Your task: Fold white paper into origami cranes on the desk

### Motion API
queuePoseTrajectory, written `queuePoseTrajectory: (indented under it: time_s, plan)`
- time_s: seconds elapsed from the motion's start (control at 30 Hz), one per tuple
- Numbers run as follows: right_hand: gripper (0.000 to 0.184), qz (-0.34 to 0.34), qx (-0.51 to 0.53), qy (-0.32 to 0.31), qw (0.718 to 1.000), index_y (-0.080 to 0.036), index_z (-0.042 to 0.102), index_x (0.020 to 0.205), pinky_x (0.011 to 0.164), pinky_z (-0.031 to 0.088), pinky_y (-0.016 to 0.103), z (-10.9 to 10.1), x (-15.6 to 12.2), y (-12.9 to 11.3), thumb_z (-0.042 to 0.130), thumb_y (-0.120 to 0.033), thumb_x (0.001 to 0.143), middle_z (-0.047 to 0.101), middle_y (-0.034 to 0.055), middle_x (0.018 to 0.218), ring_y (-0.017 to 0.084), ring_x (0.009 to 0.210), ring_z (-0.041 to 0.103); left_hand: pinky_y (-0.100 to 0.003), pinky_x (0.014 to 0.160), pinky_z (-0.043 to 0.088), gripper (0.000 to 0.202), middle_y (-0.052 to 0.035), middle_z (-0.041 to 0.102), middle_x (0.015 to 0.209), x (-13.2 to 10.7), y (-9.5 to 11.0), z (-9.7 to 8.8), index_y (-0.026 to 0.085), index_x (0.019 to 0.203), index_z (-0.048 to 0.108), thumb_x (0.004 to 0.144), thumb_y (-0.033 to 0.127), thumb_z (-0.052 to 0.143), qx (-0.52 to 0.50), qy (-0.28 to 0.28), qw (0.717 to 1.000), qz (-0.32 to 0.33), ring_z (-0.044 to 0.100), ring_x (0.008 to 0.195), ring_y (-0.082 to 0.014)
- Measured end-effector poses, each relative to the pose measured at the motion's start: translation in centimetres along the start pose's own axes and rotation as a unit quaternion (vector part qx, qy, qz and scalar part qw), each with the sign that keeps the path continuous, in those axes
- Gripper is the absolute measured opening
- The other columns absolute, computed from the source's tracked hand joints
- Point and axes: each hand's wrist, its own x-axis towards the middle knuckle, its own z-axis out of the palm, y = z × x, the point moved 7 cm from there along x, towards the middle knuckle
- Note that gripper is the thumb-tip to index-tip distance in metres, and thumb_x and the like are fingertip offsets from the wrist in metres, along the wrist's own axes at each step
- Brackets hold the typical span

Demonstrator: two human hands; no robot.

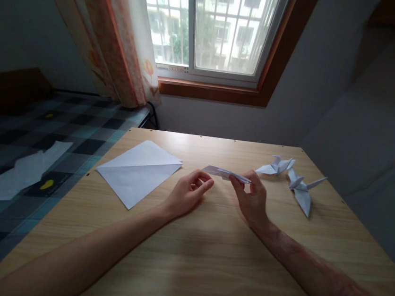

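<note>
My right hand (253, 198) pinches a small folded piece of white paper (223, 173) and holds it just above the wooden table (205, 263). My left hand (188, 192) hovers close beside it, fingers loosely curled, with nothing visible in them and not touching the paper. To the left lies a larger white sheet (138, 169) folded along its diagonal. Two finished white paper cranes rest at the right, one (275, 166) farther back and one (302, 188) nearer the table's right edge.
A bed with a checked cover (33, 148) stands to the left of the table, with scraps of white paper (19, 173) on it. Behind the table are a window (214, 26) and an orange curtain (124, 40). A grey wall runs along the right.
</note>
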Motion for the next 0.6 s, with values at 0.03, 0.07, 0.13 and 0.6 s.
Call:
queuePoseTrajectory:
  time_s: [0.03, 0.07, 0.13, 0.6]
  plan:
    - [0.024, -0.037, -0.022, -0.032, 0.999, -0.026, 0.07, 0.084, 0.073, 0.049, 0.036, 0.4, -0.2, -0.7, 0.079, -0.039, 0.102, 0.061, 0.0004, 0.08, 0.021, 0.076, 0.057, -0.029, 0.076, 0.054, 0.042, -0.0088, 0.076, 0.1, 0.0, -0.1, 0.7, 0.015, 0.106, 0.075, 0.107, 0.057, 0.065, -0.04, -0.045, 0.998, -0.012, 0.068, 0.088, -0.0199]
    - [0.019, -0.069, -0.037, -0.065, 0.995, -0.027, 0.074, 0.087, 0.073, 0.05, 0.038, 0.8, -0.4, -1.3, 0.078, -0.037, 0.102, 0.064, 0.0018, 0.082, 0.022, 0.078, 0.06, -0.03, 0.08, 0.055, 0.047, -0.0094, 0.077, 0.099, 0.0, -0.2, 1.1, 0.014, 0.106, 0.075, 0.108, 0.059, 0.061, -0.073, -0.076, 0.994, -0.02, 0.07, 0.088, -0.0203]
    - [0.009, -0.126, -0.057, -0.13, 0.982, -0.029, 0.079, 0.094, 0.076, 0.053, 0.04, 1.8, -0.8, -2.3, 0.078, -0.033, 0.102, 0.069, 0.0041, 0.088, 0.025, 0.083, 0.065, -0.031, 0.083, 0.055, 0.052, -0.0087, 0.077, 0.092, 0.2, -0.4, 1.3, 0.013, 0.098, 0.075, 0.109, 0.062, 0.059, -0.103, -0.097, 0.989, -0.033, 0.07, 0.086, -0.0204]
    - [0.028, -0.021, -0.003, -0.155, 0.988, -0.027, 0.063, 0.12, 0.094, 0.056, 0.043, 2.3, -0.5, -1.2, 0.078, -0.03, 0.097, 0.072, 0.0061, 0.106, 0.027, 0.101, 0.069, -0.025, 0.067, 0.044, 0.05, -0.0031, 0.073, 0.082, 0.1, -1.2, 1.4, 0.012, 0.092, 0.082, 0.098, 0.061, 0.073, -0.076, -0.129, 0.986, -0.071, 0.06, 0.075, -0.0162]
